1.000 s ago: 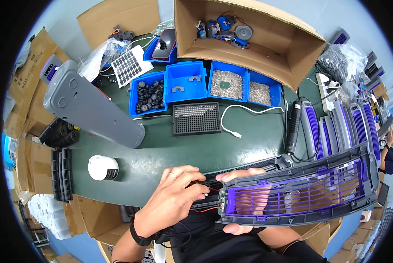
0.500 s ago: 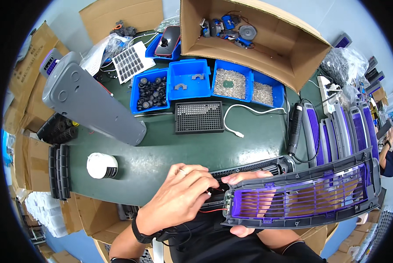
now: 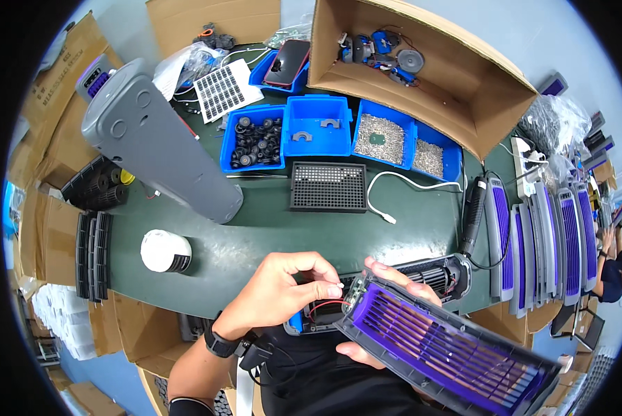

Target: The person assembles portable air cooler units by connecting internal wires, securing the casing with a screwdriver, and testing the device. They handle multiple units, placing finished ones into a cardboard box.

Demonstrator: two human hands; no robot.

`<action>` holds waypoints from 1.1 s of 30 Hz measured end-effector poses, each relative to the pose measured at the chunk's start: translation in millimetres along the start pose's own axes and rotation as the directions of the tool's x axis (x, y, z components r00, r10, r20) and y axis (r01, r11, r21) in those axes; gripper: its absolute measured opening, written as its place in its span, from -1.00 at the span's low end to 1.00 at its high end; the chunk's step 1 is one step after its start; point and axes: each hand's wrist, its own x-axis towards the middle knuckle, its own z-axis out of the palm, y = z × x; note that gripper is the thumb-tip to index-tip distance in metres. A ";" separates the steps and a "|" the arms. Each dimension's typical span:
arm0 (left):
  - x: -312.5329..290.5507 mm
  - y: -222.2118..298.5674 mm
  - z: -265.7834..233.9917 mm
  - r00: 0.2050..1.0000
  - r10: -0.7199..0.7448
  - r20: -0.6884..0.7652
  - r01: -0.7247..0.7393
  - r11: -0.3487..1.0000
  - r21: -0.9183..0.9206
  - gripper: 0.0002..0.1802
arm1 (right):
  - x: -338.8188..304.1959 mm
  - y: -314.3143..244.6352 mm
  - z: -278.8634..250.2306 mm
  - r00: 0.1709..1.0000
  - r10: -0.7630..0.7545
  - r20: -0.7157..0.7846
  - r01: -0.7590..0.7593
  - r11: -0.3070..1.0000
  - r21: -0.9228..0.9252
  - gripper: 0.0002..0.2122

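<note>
Since the earlier frame, the long curved panel of dark grey plastic with a purple slatted grille (image 3: pixel 456 347) has swung round, its far end dropping from the upper right to the lower right. Your left hand (image 3: pixel 273 288) has come close to the panel's near end.

Head view: your left thumb and forefinger are pinched together at a small white piece (image 3: pixel 340 285), right beside the green circuit board (image 3: pixel 356 291) on the panel's near end. Thin red wire (image 3: pixel 328 302) curves from the board. Your right hand (image 3: pixel 408 284) grips the panel from beneath, fingers along its upper edge and thumb at its lower edge; the palm is mostly hidden. You hold the panel at the front edge of the dark green table (image 3: pixel 269 243), partly over an open, elongated grey plastic housing (image 3: pixel 465 274).

Farther left on the table you have a round white tub (image 3: pixel 165 251) and a tall grey plastic casing (image 3: pixel 158 139). Beyond your hands lies a black perforated rectangular tray (image 3: pixel 328 208). To your right, grey-and-purple slatted panels (image 3: pixel 533 243) stand in a row.
</note>
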 end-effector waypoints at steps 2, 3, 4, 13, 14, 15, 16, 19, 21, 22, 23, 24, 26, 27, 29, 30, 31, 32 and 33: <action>1.9 0.9 -0.7 0.998 0.020 0.055 -0.020 1.000 -0.006 -0.90 | 0.5 0.7 7.3 0.999 -0.025 -0.045 0.021 0.996 -0.082 0.07; 1.8 1.5 -0.2 0.997 0.019 0.071 -0.018 1.000 -0.005 -0.90 | 0.6 0.1 9.7 0.998 -0.021 -0.060 0.014 0.994 -0.105 0.05; 1.8 2.3 0.0 0.996 0.017 0.087 -0.017 1.000 -0.002 -0.89 | 0.2 0.6 12.4 0.997 -0.027 -0.075 0.019 0.995 -0.102 0.04; 5.1 12.4 1.6 0.965 0.161 0.209 -0.246 0.836 0.491 -0.90 | -7.7 14.4 23.7 0.992 -0.101 -0.081 0.096 0.994 -0.055 -0.01; 4.4 13.3 1.7 0.963 0.161 0.214 -0.249 0.833 0.495 -0.89 | -7.5 14.2 23.3 0.992 -0.097 -0.077 0.093 0.994 -0.048 -0.01; 3.9 14.0 1.7 0.962 0.161 0.220 -0.252 0.830 0.498 -0.89 | -7.6 13.6 22.3 0.993 -0.093 -0.073 0.090 0.995 -0.041 -0.02; 3.4 14.5 1.8 0.961 0.161 0.226 -0.256 0.827 0.501 -0.89 | -7.7 12.9 21.6 0.994 -0.089 -0.068 0.086 0.996 -0.035 -0.02; 1.7 15.6 1.8 0.964 0.157 0.213 -0.245 0.830 0.500 -0.89 | -6.6 8.2 21.4 0.996 -0.058 -0.067 0.055 0.997 -0.048 -0.02; 0.3 15.9 2.6 0.966 0.162 0.203 -0.245 0.826 0.507 -0.89 | -7.1 11.8 22.2 0.995 -0.080 -0.067 0.078 0.996 -0.035 -0.02; -0.1 15.8 3.1 0.966 0.165 0.199 -0.245 0.824 0.510 -0.89 | -7.3 13.1 22.5 0.994 -0.090 -0.068 0.089 0.996 -0.029 -0.02; 0.0 15.9 3.3 0.965 0.168 0.199 -0.249 0.822 0.513 -0.89 | -7.4 13.0 22.4 0.994 -0.090 -0.067 0.088 0.996 -0.025 -0.02; -0.2 16.0 3.3 0.965 0.171 0.197 -0.250 0.819 0.516 -0.89 | -7.3 13.1 22.4 0.994 -0.089 -0.065 0.088 0.996 -0.017 -0.03; -0.8 15.9 3.3 0.966 0.177 0.190 -0.253 0.812 0.527 -0.89 | -7.5 13.0 22.9 0.994 -0.086 -0.065 0.086 0.996 -0.006 -0.03; -1.0 16.1 3.0 0.965 0.181 0.188 -0.255 0.807 0.533 -0.89 | -7.9 12.4 23.2 0.994 -0.084 -0.069 0.084 0.996 -0.004 -0.03; -1.3 17.8 3.1 0.967 0.176 0.185 -0.250 0.796 0.551 -0.90 | -7.9 12.5 23.6 0.994 -0.089 -0.070 0.089 0.996 0.001 -0.03; -1.5 20.6 3.8 0.969 0.166 0.185 -0.243 0.791 0.562 -0.90 | -7.8 13.1 23.5 0.993 -0.094 -0.069 0.095 0.995 0.003 -0.03; -1.7 22.9 4.8 0.970 0.157 0.186 -0.236 0.785 0.572 -0.90 | -7.6 13.4 23.3 0.993 -0.100 -0.068 0.101 0.995 0.005 -0.03; -1.7 23.9 6.1 0.967 0.178 0.181 -0.252 0.763 0.595 -0.91 | -6.8 12.9 22.6 0.992 -0.106 -0.067 0.106 0.994 -0.004 -0.02; -2.5 23.8 7.3 0.965 0.199 0.173 -0.264 0.742 0.617 -0.91 | -5.9 12.6 22.3 0.992 -0.111 -0.064 0.110 0.994 -0.011 -0.02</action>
